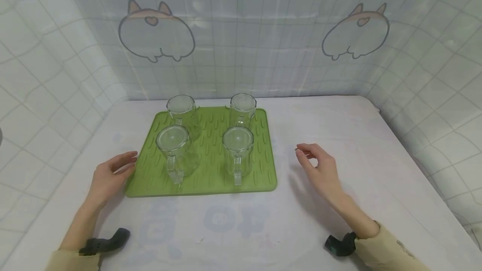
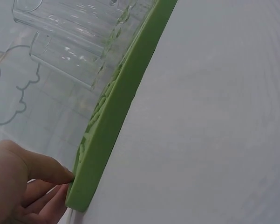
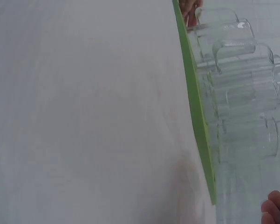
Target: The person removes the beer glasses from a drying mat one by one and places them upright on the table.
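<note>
Several clear glass mugs, among them the front left mug [image 1: 173, 138] and front right mug [image 1: 238, 140], stand on a green ribbed drying mat [image 1: 207, 179], apparently upside down. Behind them are the back left mug [image 1: 181, 103] and back right mug [image 1: 242, 103]. At the mat's left edge is my left hand [image 1: 110, 177], its thumb [image 2: 58, 173] and fingertips against the edge without visibly gripping it. Off the mat's right side, my right hand [image 1: 320, 170] hovers with loosely bent fingers and nothing in it. Only its fingertips [image 3: 276, 207] show in the right wrist view.
A white cloth [image 1: 316, 116] covers the table around the mat. Tile-patterned sheeting [image 1: 256, 32] with animal drawings rises behind, and similar walls stand at both sides. Each wrist wears a black device, one being the left strap [image 1: 105, 244].
</note>
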Demonstrator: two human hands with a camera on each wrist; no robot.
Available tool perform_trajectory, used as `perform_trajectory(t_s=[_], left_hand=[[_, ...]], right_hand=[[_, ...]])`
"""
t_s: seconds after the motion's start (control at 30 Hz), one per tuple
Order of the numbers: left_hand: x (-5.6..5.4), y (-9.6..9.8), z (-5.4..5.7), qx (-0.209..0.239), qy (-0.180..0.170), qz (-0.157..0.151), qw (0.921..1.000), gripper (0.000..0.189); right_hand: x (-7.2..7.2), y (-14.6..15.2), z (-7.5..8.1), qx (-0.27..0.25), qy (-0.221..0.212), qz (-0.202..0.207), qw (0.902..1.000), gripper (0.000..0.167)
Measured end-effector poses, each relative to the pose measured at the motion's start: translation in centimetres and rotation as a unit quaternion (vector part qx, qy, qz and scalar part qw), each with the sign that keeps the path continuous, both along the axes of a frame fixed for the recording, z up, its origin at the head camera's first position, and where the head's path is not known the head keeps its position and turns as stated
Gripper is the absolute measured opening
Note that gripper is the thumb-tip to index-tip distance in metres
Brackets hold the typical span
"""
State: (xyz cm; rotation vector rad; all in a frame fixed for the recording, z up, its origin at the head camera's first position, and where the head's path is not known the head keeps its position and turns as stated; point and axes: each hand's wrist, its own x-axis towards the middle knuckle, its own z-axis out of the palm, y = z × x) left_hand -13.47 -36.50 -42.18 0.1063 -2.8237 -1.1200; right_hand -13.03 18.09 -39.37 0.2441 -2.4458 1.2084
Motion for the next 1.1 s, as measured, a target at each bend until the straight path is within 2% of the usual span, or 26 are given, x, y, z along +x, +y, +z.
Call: perform_trajectory(t_s=[0.27,0.47,0.83,1.1], left_hand=[[0.0,0.0,-0.1,0.025,0.005,-0.004,0.9997,0.047],[0.0,-0.1,-0.2,0.031,0.022,-0.01,0.9992,0.045],[0.0,-0.4,-0.6,0.021,0.023,0.004,0.9995,0.045],[-0.1,-0.5,-0.8,0.025,0.03,0.0,0.9992,0.045]], right_hand=[[0.3,-1.8,0.1,-0.059,-0.054,0.04,0.996,0.022],[0.6,-3.0,0.2,-0.125,-0.099,0.069,0.9847,0.025],[1.1,-5.6,0.1,-0.203,-0.133,0.129,0.9614,0.022],[1.5,-7.3,0.0,-0.212,-0.13,0.176,0.9524,0.023]])
